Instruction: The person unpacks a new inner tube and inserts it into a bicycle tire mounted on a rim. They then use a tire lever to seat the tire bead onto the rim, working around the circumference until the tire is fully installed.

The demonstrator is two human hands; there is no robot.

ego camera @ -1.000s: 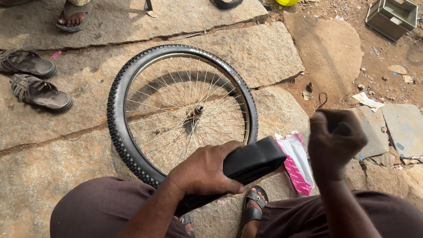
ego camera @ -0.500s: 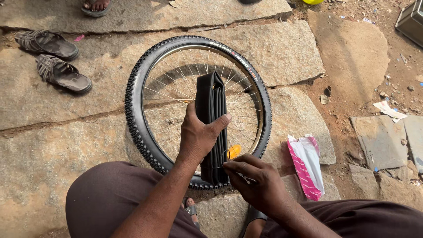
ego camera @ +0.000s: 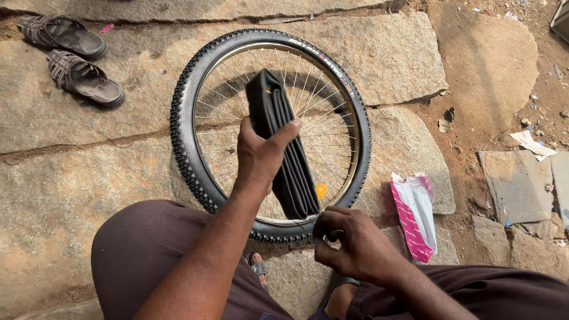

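Note:
A bicycle wheel (ego camera: 189, 160) with a knobby black tyre and silver spokes lies flat on stone slabs. Above it, my left hand (ego camera: 259, 157) grips a folded black inner tube (ego camera: 284, 148) around its middle, holding it upright over the spokes. My right hand (ego camera: 349, 246) is closed on the tube's lower end near the rim's front edge, fingers curled around a small part I cannot make out. A small orange spot shows behind the tube by the rim. My knees in dark brown trousers fill the bottom of the view.
A pink and white plastic wrapper (ego camera: 413, 214) lies on the stone right of the wheel. A pair of dark sandals (ego camera: 71, 56) rests at the upper left. Broken slabs (ego camera: 515, 184), dirt and paper scraps spread to the right.
The folded tube went from lying sideways at the wheel's front edge to upright over the spokes. My right hand came down from the air onto the tube's lower end.

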